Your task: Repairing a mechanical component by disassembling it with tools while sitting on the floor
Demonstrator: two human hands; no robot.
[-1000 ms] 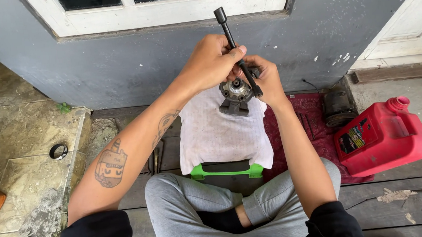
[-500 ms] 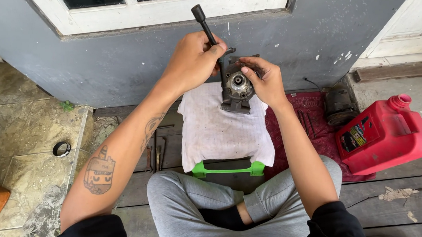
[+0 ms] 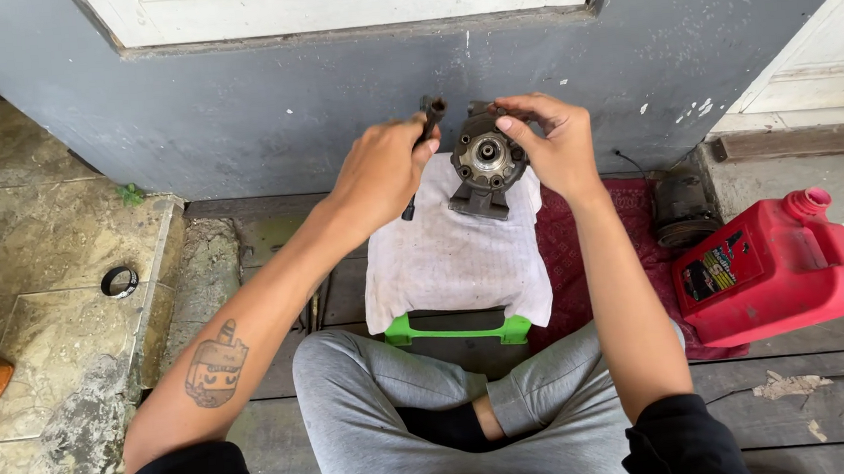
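Observation:
A dirty grey metal compressor-like part [image 3: 483, 165] with a round hub stands on a white cloth [image 3: 449, 260] that covers a green stool [image 3: 457, 329] in front of my crossed legs. My right hand [image 3: 553, 144] grips the part's top and right side, holding it upright. Just left of the part, my left hand [image 3: 384, 169] is closed around a dark metal wrench [image 3: 423, 142]. Its socket end points up toward me and is off the hub.
A red plastic jerrycan [image 3: 774, 267] lies at right on the wooden boards, beside a dark round part [image 3: 682, 210] on a red mat [image 3: 580, 255]. A black ring [image 3: 119, 282] rests on the stone paving at left. A grey wall [image 3: 331, 104] rises close ahead.
My left hand has lifted the wrench off the part's hub and drawn it left, tilting it down. My right hand has shifted to the part's upper right side.

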